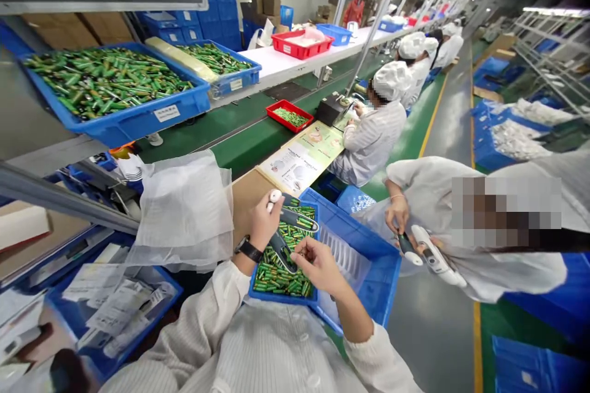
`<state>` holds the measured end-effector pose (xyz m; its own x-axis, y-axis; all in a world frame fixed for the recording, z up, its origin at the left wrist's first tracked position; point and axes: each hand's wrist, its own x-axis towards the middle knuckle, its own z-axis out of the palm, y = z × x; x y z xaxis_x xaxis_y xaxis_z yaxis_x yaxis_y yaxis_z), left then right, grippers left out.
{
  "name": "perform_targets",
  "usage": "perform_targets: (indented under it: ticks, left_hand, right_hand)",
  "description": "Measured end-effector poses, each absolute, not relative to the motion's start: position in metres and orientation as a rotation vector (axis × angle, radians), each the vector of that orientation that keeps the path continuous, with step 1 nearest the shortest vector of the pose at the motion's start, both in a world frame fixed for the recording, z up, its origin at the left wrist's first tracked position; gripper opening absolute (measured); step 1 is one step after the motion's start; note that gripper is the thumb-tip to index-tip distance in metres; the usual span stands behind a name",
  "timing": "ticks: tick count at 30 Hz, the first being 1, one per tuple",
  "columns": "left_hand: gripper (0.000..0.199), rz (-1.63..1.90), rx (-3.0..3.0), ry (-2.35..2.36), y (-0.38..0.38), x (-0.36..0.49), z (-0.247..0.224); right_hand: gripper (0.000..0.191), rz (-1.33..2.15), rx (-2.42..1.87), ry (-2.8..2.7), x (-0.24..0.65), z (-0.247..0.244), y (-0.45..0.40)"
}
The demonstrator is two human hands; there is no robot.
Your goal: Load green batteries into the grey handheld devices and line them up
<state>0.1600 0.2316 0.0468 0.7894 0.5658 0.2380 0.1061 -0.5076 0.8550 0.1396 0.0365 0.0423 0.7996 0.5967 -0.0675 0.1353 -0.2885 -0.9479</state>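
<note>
My left hand [263,221], with a black watch on its wrist, is closed around grey-and-white handheld devices [295,218]. They fan out to the right and downward from it, over a blue tray [281,298] of green batteries [276,281]. One device points down and has a long opening near its tip. Beside that tip is my right hand [318,263], its thumb and fingers pinched together. Something small and dark, perhaps a battery, shows at those fingers, too small to make out.
Right of the tray stands a larger blue bin [359,227]. Clear plastic bags [184,202] lie at the left. Two trays of batteries [110,80] rest on the upper shelf. A person [465,227] at the right holds similar devices; others sit along the line.
</note>
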Motion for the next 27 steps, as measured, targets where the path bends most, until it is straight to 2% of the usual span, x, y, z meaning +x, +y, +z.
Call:
perform_targets:
  ticks: [3,6,10,16,23,27]
  left_hand:
    - [0.036,0.647,2.030,0.430,0.217,0.166,0.060]
    - [0.038,0.657,1.986,0.442,0.211,0.169,0.058]
    - [0.044,0.600,1.870,0.523,0.214,0.166,0.047]
    - [0.052,0.488,1.684,0.639,0.225,0.159,0.030]
    - [0.059,0.363,1.683,0.791,0.246,0.153,-0.042]
    - [0.062,0.255,1.603,0.817,0.288,0.162,-0.082]
  right_hand:
    - [0.016,0.494,-1.915,-0.625,0.149,0.050,0.043]
    - [0.015,0.298,-2.012,-0.768,0.149,0.047,0.046]
    - [0.025,-0.030,-2.072,-0.930,0.136,0.034,0.045]
    - [0.042,-0.124,-2.106,-0.936,0.112,-0.002,0.047]
    - [0.042,-0.413,-2.150,-1.007,0.107,-0.093,0.055]
    - [0.035,-0.288,-2.204,-0.986,0.184,-0.110,0.072]
